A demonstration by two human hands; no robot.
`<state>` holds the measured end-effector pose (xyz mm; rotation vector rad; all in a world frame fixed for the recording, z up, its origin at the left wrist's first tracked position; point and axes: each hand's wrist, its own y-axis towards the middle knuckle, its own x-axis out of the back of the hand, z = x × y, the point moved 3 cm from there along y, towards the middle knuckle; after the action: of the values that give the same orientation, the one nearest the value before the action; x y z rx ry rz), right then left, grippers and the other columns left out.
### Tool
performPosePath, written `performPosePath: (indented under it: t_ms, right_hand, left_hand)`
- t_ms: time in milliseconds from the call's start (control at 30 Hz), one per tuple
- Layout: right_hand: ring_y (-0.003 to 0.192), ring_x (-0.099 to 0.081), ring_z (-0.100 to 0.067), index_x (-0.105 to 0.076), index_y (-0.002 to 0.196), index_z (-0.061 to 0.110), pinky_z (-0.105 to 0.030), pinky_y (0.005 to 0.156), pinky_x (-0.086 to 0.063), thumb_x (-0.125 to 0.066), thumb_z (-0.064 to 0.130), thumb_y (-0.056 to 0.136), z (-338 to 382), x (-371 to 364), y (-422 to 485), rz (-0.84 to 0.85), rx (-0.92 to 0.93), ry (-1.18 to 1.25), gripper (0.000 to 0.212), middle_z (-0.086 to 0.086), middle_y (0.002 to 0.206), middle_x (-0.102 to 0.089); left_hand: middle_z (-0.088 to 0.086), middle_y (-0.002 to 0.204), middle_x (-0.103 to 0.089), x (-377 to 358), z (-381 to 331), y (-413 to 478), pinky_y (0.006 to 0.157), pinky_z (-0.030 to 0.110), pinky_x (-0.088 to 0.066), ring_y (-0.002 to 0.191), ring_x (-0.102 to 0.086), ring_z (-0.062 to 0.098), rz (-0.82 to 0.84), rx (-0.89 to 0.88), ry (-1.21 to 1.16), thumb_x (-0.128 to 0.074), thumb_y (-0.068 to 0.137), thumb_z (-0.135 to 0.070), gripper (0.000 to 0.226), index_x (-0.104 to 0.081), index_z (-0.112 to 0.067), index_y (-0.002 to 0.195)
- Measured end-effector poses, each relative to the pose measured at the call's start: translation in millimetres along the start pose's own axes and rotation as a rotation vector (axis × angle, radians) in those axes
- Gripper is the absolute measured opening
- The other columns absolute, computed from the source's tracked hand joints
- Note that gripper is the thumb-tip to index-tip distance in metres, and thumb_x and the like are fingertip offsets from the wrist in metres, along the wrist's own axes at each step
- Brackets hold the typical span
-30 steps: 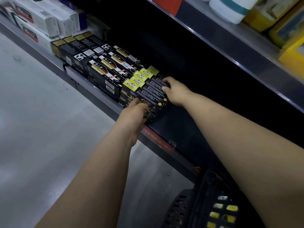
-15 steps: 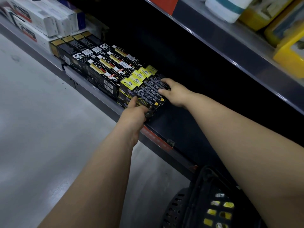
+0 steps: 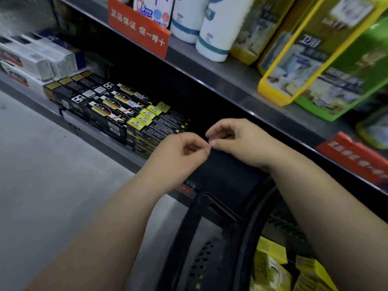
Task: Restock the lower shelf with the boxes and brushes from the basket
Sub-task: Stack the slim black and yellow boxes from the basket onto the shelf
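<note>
Boxes (image 3: 270,263) in the basket (image 3: 210,204) lie below your right hand (image 3: 237,143), nearer than your left hand (image 3: 182,152); fingers (image 3: 220,128) are loosely curled, empty.

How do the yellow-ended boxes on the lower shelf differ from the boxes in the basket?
The shelf boxes are mostly black with yellow ends; the basket boxes look yellow all over. The shelf boxes lie flat in neat stacked rows; the basket boxes lie jumbled at angles. Both are cartons bearing yellow.

Basket (image 3: 189,248): cut off at btm edge. Yellow boxes (image 3: 270,267) inside: partly hidden by right forearm (image 3: 336,217). Upper-shelf packs (image 3: 315,59): blurred, print illegible.
</note>
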<state>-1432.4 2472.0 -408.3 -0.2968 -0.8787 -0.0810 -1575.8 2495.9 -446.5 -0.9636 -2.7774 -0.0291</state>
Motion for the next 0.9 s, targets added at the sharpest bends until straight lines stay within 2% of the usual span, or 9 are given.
performPosePath:
  t_ms: [100,233,333,467,567,633,700,800,900]
  right_hand:
    - [0.094,-0.065,-0.026,-0.064,0.087,0.023,-0.037,0.088,-0.051,-0.066,0.008,0.084,-12,20,-60,-0.041,-0.017,0.108,0.015,-0.006,0.093,-0.068]
    - [0.092,-0.064,-0.035,-0.063,0.084,0.024,-0.043,0.086,-0.051,-0.065,0.005,0.084,-42,28,-128,-0.081,-0.076,0.214,0.019,-0.015,0.095,-0.068]
    - [0.088,-0.065,-0.036,-0.063,0.084,0.021,-0.043,0.081,-0.051,-0.062,0.003,0.083,-77,12,-166,-0.068,-0.166,0.22,0.019,-0.015,0.091,-0.07]
    - [0.09,-0.062,-0.017,-0.063,0.093,0.019,-0.025,0.071,-0.043,-0.061,0.013,0.082,-134,-39,-206,0.06,-0.279,-0.092,0.013,-0.001,0.096,-0.068]
    - [0.104,-0.059,-0.019,-0.06,0.111,0.02,-0.025,0.077,-0.044,-0.063,0.022,0.084,-170,-80,-232,0.275,-0.388,-0.214,0.028,0.0,0.113,-0.063]
    - [0.111,-0.056,-0.023,-0.054,0.122,0.02,-0.029,0.081,-0.046,-0.064,0.029,0.085,-178,-107,-242,0.398,-0.365,-0.241,0.039,-0.001,0.122,-0.058]
    - [0.113,-0.053,-0.029,-0.043,0.132,0.014,-0.032,0.074,-0.043,-0.058,0.033,0.089,-177,-135,-245,0.482,-0.304,-0.347,0.049,-0.007,0.131,-0.05]
    - [0.108,-0.055,-0.036,-0.037,0.131,0.001,-0.034,0.065,-0.039,-0.049,0.018,0.094,-167,-172,-241,0.514,-0.265,-0.48,0.042,-0.019,0.128,-0.05]
    - [0.109,-0.055,-0.036,-0.043,0.125,0.001,-0.035,0.067,-0.039,-0.05,0.013,0.093,-164,-186,-238,0.509,-0.269,-0.544,0.035,-0.019,0.125,-0.052]
  left_hand:
    - [-0.014,0.069,-0.066,-31,-26,-27,0.066,0.019,-0.049,0.065,-0.06,-0.001,0.118,-0.164,0.148,-0.064,0.083,-0.019,0.008,-0.07,-0.023,0.081]
    - [-0.017,0.077,-0.062,-78,-48,-66,0.07,0.014,-0.042,0.078,-0.056,-0.002,0.314,-0.367,0.389,-0.063,0.083,-0.026,0.005,-0.068,-0.028,0.083]
    - [-0.016,0.08,-0.056,-113,-53,-84,0.067,0.007,-0.035,0.079,-0.051,0.0,0.447,-0.432,0.504,-0.06,0.086,-0.029,0.008,-0.067,-0.028,0.089]
    - [-0.019,0.097,-0.055,-148,-44,-100,0.067,0.015,-0.032,0.089,-0.049,-0.002,0.62,-0.436,0.692,-0.051,0.091,-0.038,0.016,-0.062,-0.035,0.103]
    - [-0.021,0.103,-0.058,-161,-38,-105,0.065,0.007,-0.033,0.094,-0.051,-0.004,0.747,-0.392,0.742,-0.05,0.092,-0.04,0.017,-0.06,-0.036,0.106]
    - [-0.021,0.105,-0.059,-166,-33,-106,0.066,0.004,-0.034,0.093,-0.051,-0.004,0.816,-0.351,0.77,-0.051,0.092,-0.04,0.018,-0.06,-0.035,0.106]
    - [-0.021,0.106,-0.06,-168,-29,-105,0.067,0.004,-0.036,0.092,-0.053,-0.004,0.86,-0.31,0.783,-0.052,0.091,-0.039,0.019,-0.061,-0.033,0.107]
    - [-0.02,0.105,-0.061,-169,-27,-103,0.072,0.014,-0.042,0.093,-0.057,-0.001,0.874,-0.273,0.778,-0.054,0.091,-0.038,0.019,-0.061,-0.032,0.107]
    - [-0.019,0.105,-0.061,-168,-26,-104,0.077,0.02,-0.046,0.093,-0.059,0.001,0.888,-0.232,0.772,-0.054,0.09,-0.038,0.02,-0.06,-0.031,0.108]
